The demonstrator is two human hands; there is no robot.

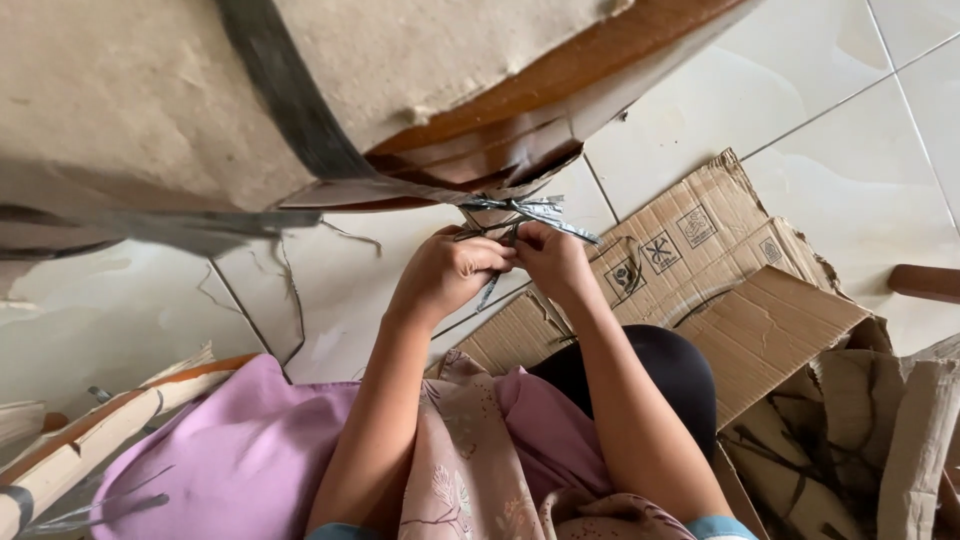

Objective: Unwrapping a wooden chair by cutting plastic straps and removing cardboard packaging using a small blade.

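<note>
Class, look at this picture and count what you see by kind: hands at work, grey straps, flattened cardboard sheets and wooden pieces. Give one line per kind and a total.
Hands: 2, the left hand and right hand, both pinching the knotted grey strap
Grey straps: 2, the knotted one and a dark band
Flattened cardboard sheets: 1 pile, layers unclear
Wooden pieces: 2, at left and right
Total: 7
</note>
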